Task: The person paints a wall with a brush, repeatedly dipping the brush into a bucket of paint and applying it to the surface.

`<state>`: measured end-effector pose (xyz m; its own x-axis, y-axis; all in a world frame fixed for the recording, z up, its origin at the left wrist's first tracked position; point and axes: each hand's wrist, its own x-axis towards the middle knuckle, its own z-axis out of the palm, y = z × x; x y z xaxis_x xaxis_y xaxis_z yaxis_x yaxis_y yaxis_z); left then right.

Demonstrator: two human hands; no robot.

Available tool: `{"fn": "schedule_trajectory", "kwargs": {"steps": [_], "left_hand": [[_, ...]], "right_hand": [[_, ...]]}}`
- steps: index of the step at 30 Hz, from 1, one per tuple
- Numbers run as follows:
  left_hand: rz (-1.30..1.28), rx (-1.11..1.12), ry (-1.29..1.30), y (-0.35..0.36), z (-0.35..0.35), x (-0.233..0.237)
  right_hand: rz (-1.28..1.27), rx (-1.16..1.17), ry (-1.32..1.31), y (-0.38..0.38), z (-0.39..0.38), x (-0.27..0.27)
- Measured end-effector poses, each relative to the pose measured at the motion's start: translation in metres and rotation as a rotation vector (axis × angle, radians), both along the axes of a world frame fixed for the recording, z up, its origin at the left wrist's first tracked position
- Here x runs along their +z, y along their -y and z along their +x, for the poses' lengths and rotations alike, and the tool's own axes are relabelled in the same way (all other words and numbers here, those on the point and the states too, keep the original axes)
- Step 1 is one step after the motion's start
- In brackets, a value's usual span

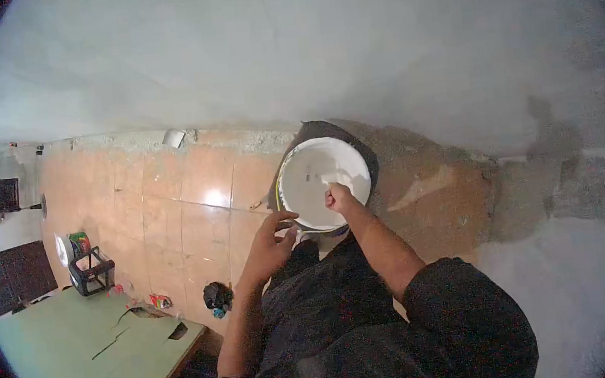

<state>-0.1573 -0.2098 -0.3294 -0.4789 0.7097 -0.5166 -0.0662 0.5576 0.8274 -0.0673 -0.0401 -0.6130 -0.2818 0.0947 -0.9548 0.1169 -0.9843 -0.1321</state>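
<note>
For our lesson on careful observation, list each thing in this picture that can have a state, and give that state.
Round white plastic bucket: upright, lid off, white inside.
Left hand: open, fingers spread at the bucket's rim.
Right hand: fisted inside the bucket; what its grip holds is unclear.
Black wire crate: upright on the green table, items inside.

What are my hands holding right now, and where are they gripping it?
The right hand fists the end of a pale tool inside the white bucket; left hand touches the bucket's near rim, grip unclear.
</note>
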Motion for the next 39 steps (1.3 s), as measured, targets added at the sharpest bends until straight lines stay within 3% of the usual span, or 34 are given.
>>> {"fn": "schedule_trajectory", "kwargs": {"steps": [1, 3, 4, 5, 6, 10, 13, 17, 22, 23, 25, 29, 32, 33, 35, 36, 38, 39], "left_hand": [[0.001, -0.015, 0.013, 0.004, -0.002, 0.0], [-0.024, -0.038, 0.006, 0.013, -0.007, -0.003], [-0.008, -0.05, 0.008, 0.017, -0.009, -0.005], [0.007, -0.064, 0.01, 0.022, -0.012, -0.007], [0.014, -0.058, 0.044, 0.027, -0.016, -0.011], [-0.012, -0.061, 0.056, 0.035, -0.019, 0.0], [0.004, -0.058, 0.006, 0.044, -0.021, -0.007], [0.015, 0.007, 0.069, 0.051, -0.017, -0.009], [-0.04, 0.009, 0.077, 0.048, -0.014, -0.004], [-0.042, 0.012, 0.079, 0.049, -0.011, -0.005], [-0.029, 0.029, 0.082, 0.047, -0.007, -0.008], [0.001, 0.061, 0.119, 0.039, -0.002, -0.006], [-0.03, 0.056, 0.11, 0.034, -0.003, -0.003], [-0.028, 0.057, 0.105, 0.033, -0.003, -0.001], [-0.024, 0.057, 0.095, 0.031, -0.004, 0.001], [-0.01, 0.073, 0.104, 0.031, -0.004, 0.002], [0.001, 0.085, 0.11, 0.03, -0.005, 0.004], [0.002, 0.074, 0.101, 0.03, -0.006, 0.003]], "right_hand": [[0.062, -0.104, 0.038, 0.004, -0.004, 0.001], [0.01, -0.068, 0.025, 0.003, -0.001, -0.09], [0.491, 0.368, 0.315, 0.006, -0.009, -0.089], [0.834, 0.553, 0.431, 0.012, -0.007, -0.086], [1.164, 0.741, 0.652, 0.018, -0.011, -0.049], [1.341, 0.956, 0.575, 0.013, -0.009, -0.046], [1.279, 1.166, 0.477, 0.009, -0.008, -0.053], [1.336, 1.001, 0.395, 0.019, -0.017, -0.071], [1.426, 1.467, 0.267, 0.022, -0.02, -0.028], [1.424, 1.471, 0.265, 0.021, -0.019, -0.023], [1.511, 1.877, -0.002, 0.017, -0.015, -0.024], [1.451, 1.87, -0.146, 0.017, -0.009, -0.012], [1.359, 1.792, -0.245, 0.018, -0.015, -0.084], [1.36, 1.789, -0.246, 0.014, -0.018, -0.081], [0.791, 1.499, -0.134, 0.004, -0.025, -0.059], [0.793, 1.495, -0.139, 0.003, -0.024, -0.051], [0.52, 0.821, -0.175, 0.002, -0.015, -0.04], [0.519, 0.816, -0.178, 0.001, -0.012, -0.04]]}}
